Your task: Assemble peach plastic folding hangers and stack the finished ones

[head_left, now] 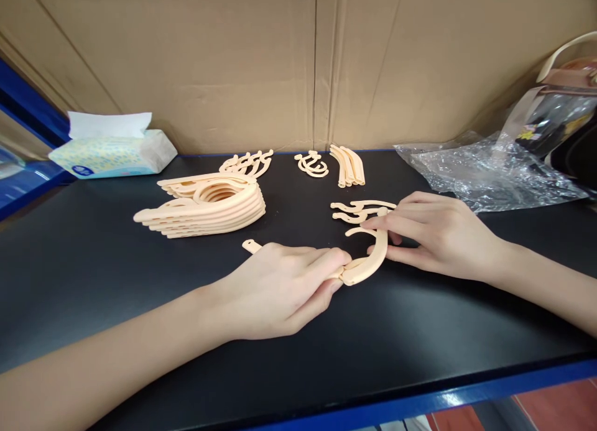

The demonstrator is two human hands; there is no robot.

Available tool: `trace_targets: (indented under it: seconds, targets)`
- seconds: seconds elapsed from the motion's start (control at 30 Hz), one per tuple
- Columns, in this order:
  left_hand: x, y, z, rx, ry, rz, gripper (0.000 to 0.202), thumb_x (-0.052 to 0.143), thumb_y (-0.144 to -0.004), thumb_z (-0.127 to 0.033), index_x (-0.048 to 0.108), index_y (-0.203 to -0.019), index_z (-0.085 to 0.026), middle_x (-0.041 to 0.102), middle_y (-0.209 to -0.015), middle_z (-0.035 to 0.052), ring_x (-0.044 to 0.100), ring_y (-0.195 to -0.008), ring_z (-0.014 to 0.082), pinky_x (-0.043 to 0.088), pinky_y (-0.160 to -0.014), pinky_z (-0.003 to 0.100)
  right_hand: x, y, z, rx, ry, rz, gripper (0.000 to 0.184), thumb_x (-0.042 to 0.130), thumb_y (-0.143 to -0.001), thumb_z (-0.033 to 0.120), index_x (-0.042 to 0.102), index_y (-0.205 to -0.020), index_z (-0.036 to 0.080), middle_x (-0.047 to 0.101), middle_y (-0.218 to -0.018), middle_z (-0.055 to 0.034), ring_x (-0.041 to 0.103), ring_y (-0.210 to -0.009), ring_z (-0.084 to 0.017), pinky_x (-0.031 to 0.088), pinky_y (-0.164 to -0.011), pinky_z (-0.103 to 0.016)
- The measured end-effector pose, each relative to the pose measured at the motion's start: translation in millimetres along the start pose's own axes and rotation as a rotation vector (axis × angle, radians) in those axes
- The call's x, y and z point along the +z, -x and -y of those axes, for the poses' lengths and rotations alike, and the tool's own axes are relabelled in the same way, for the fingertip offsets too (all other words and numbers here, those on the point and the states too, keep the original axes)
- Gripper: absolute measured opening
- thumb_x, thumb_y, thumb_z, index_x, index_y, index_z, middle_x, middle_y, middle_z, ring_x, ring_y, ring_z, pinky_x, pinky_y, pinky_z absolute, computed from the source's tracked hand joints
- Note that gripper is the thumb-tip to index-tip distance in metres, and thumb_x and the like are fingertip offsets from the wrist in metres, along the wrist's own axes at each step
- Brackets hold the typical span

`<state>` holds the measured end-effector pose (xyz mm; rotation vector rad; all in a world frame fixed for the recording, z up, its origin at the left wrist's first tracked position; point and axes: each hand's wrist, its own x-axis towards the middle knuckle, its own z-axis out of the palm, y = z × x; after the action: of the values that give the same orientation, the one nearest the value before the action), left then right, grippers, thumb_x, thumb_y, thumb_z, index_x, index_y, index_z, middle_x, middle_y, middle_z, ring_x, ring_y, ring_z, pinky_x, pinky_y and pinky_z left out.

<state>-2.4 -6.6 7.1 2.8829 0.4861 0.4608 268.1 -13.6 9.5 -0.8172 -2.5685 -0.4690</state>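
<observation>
Left hand [284, 288] and right hand [431, 235] hover over a black table [298, 375]. Crinkled clear plastic [485, 170] lies far right; a tissue pack [116, 154], far left; stacked cream pieces [209, 213], nearer. Between the hands, pinched by both, is a curved cream piece [368, 266]; small hooks [347, 217] lie by the right fingertips.

Held piece [381, 247] and left stack [219, 216]: smooth plastic, low sheen. Tabletop [420, 338]: smooth, faintly glossy. Far panel [242, 64]: matt cardboard. Left tissue [109, 125]: matt paper. Right bag [471, 173]: glossy, crinkled plastic.
</observation>
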Motion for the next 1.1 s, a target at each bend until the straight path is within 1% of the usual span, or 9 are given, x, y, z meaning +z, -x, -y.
trace_targets:
  seconds: [0.13,0.23,0.37,0.43,0.53,0.6,0.67,0.87,1.1]
  targets:
    - [0.7,0.2,0.4,0.002,-0.009,-0.01,0.017,0.034,-0.101,-0.019,0.049,-0.109,-0.017,0.063,-0.079,-0.003,0.06,-0.063,0.0115,0.036,-0.051,0.022,2.7,2.0,-3.9,0.096,0.021,-0.023,0.021,0.058,-0.095,0.026,0.068,-0.11,0.015,0.071,-0.075,-0.0018,0.064,-0.066,-0.018,0.048,-0.068,-0.031]
    - [1.3,0.6,0.1,0.001,-0.021,-0.001,0.018,0.034,-0.102,-0.019,0.049,-0.112,-0.016,0.064,-0.081,-0.0027,0.061,-0.066,0.0121,0.039,-0.054,0.023,3.5,2.9,-5.0,0.181,-0.025,-0.027,0.021,0.057,-0.094,0.022,0.067,-0.111,0.017,0.069,-0.072,0.0001,0.063,-0.062,-0.017,0.047,-0.064,-0.03]
    - [1.0,0.4,-0.9,0.012,-0.066,0.021,0.019,0.036,-0.104,-0.023,0.051,-0.114,-0.015,0.067,-0.091,-0.0009,0.064,-0.075,0.0135,0.043,-0.058,0.025,0.7,3.4,-5.3,0.247,-0.196,-0.011,0.026,0.045,-0.097,0.015,0.062,-0.117,0.015,0.072,-0.095,-0.0056,0.066,-0.08,-0.016,0.049,-0.071,-0.028]
    - [1.0,0.2,-1.0,0.033,-0.083,0.02,0.021,0.037,-0.104,-0.025,0.052,-0.116,-0.016,0.068,-0.094,-0.0006,0.064,-0.077,0.0138,0.043,-0.061,0.026,-1.9,2.8,-4.9,0.251,-0.287,-0.001,0.029,0.039,-0.099,0.014,0.06,-0.119,0.015,0.071,-0.097,-0.0059,0.065,-0.084,-0.015,0.049,-0.074,-0.027]
    - [2.0,0.2,-1.0,0.064,-0.132,-0.01,0.022,0.041,-0.104,-0.026,0.056,-0.115,-0.016,0.067,-0.093,-0.0008,0.059,-0.077,0.015,0.043,-0.063,0.026,-4.4,0.7,-2.6,0.254,-0.327,-0.015,0.022,0.048,-0.1,0.028,0.06,-0.114,0.016,0.069,-0.091,-0.0036,0.064,-0.079,-0.014,0.048,-0.072,-0.026]
    - [2.8,0.3,-1.1,0.085,-0.193,-0.057,0.02,0.045,-0.102,-0.027,0.06,-0.111,-0.017,0.065,-0.088,-0.0005,0.055,-0.076,0.0164,0.041,-0.063,0.027,-4.4,-1.0,0.2,0.271,-0.315,-0.027,0.027,0.059,-0.094,0.04,0.061,-0.109,0.018,0.067,-0.085,-0.0014,0.062,-0.075,-0.014,0.047,-0.07,-0.027]
    - [3.4,0.3,-1.2,0.102,-0.225,-0.096,0.02,0.047,-0.102,-0.028,0.063,-0.106,-0.016,0.064,-0.084,-0.0001,0.052,-0.076,0.0171,0.04,-0.064,0.028,-3.6,-2.5,3.4,0.32,-0.318,-0.018,0.028,0.062,-0.092,0.045,0.06,-0.102,0.019,0.064,-0.081,0.0005,0.061,-0.071,-0.013,0.046,-0.068,-0.027]
    - [3.3,-1.1,-1.3,0.107,-0.173,-0.101,0.02,0.048,-0.101,-0.024,0.065,-0.104,-0.014,0.067,-0.088,0.0021,0.054,-0.08,0.018,0.041,-0.072,0.029,-1.8,-5.8,8.1,0.485,-0.432,0.005,0.019,0.062,-0.092,0.04,0.059,-0.091,0.022,0.062,-0.078,0.0031,0.059,-0.067,-0.01,0.045,-0.064,-0.024]
    - [4.5,-1.8,-1.2,0.094,-0.182,-0.117,0.02,0.048,-0.101,-0.023,0.065,-0.108,-0.016,0.067,-0.089,0.002,0.055,-0.085,0.0187,0.038,-0.075,0.031,-2.4,-6.2,3.1,0.527,-0.494,-0.04,0.004,0.058,-0.093,0.027,0.058,-0.09,0.023,0.062,-0.08,0.0018,0.058,-0.072,-0.013,0.048,-0.069,-0.026]
